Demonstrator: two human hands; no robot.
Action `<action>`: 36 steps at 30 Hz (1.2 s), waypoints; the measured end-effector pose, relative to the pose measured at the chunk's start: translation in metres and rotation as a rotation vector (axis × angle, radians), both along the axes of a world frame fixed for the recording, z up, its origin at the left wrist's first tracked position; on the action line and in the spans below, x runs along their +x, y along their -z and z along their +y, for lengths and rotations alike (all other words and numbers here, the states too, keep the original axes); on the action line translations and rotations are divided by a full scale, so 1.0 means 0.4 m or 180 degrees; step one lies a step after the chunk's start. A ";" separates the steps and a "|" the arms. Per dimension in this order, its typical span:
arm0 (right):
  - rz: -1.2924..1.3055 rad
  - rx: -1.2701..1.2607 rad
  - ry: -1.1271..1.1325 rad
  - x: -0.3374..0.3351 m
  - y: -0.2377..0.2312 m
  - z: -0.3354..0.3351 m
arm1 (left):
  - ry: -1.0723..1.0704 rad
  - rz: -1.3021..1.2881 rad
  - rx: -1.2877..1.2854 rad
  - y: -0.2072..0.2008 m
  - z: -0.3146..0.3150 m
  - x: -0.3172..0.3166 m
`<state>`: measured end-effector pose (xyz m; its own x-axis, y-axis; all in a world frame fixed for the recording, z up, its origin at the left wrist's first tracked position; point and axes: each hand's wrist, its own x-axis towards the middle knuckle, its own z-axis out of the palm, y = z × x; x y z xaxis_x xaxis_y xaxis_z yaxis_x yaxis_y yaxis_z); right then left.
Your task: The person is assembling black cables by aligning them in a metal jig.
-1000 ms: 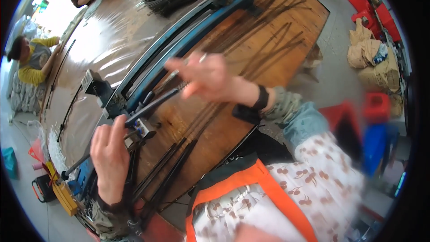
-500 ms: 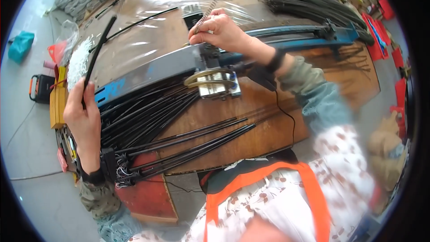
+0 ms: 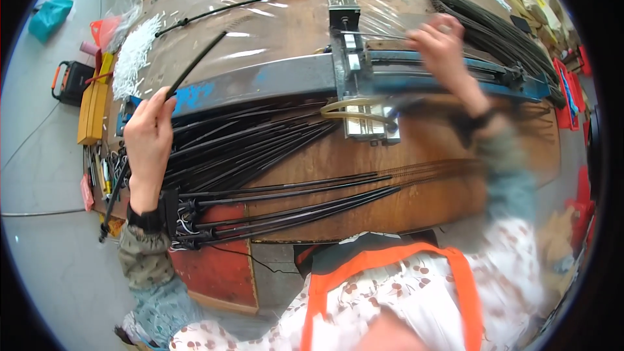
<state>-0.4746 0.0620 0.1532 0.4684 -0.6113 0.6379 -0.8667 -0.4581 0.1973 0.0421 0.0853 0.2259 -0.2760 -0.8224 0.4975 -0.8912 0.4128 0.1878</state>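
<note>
the right hand [image 3: 439, 45], grasp too blurred to tell, has swung toward the worktop's [image 3: 312, 159] right edge, away from the left hand [image 3: 148, 133] gripping a black tube [image 3: 198, 64].

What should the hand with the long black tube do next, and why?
Perhaps the left hand could gently lower the long, thin black tube toward the spread-out pile of thin black tubes on the brown wooden table. Nothing grips the held tube's upper end, and similar tubes lie right beside that hand.
</note>
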 end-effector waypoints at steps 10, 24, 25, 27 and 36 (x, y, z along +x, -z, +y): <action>0.0116 0.0425 0.1310 -0.547 0.003 0.201 | 0.1605 -0.0099 0.0075 0.146 -0.178 -0.430; -0.0264 0.0509 0.1314 -0.519 0.046 0.209 | 0.1348 0.0684 0.0727 0.191 -0.156 -0.430; -0.0256 0.0488 0.1323 -0.513 0.043 0.212 | 0.1360 0.0691 0.0708 0.190 -0.158 -0.426; -0.0151 0.0322 0.1270 -0.476 0.033 0.237 | 0.1491 0.0405 0.0624 0.192 -0.167 -0.422; -0.0425 0.0464 0.0405 -0.104 -0.001 0.330 | 0.1064 -0.0393 0.0766 0.188 -0.168 -0.464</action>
